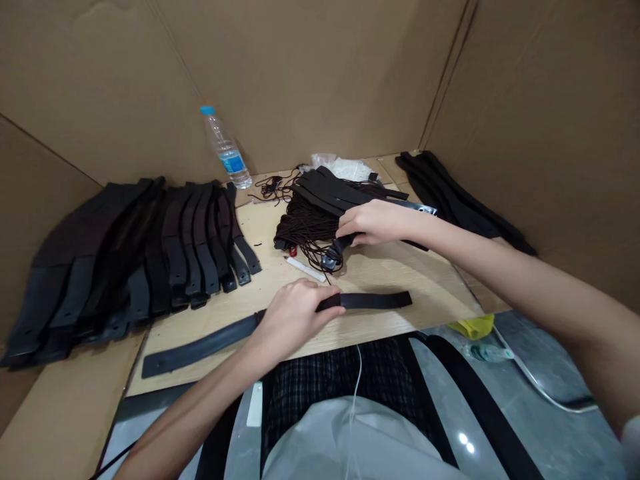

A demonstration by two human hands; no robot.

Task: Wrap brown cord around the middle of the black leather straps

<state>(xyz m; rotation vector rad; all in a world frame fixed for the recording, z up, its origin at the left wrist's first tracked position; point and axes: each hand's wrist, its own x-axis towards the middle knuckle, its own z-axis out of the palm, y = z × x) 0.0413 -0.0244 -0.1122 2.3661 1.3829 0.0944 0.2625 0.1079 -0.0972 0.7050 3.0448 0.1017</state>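
My left hand (pixel 295 310) is closed over the middle of a black strap (pixel 200 343), which lies lengthwise near the table's front edge. The strap's right end (pixel 377 301) sticks out past my fingers. My right hand (pixel 373 223) is bent down at the side of a heap of dark brown cord (pixel 313 230), its fingers pinched together. Below those fingers shows a short dark piece with a shiny end (pixel 331 259); its kind is unclear. More flat black straps (pixel 330 189) rest on the cord, just behind my right hand. A white pen-like stick (pixel 305 269) lies between my hands.
Many dark straps (pixel 170 253) are laid side by side at the left. Others (pixel 455 193) sit at the back right. A water bottle (pixel 227 153) leans against the cardboard wall (pixel 300 73). A white plastic bag (pixel 347 168) lies behind the cord. Past the table's edge is a yellow bag (pixel 474 326).
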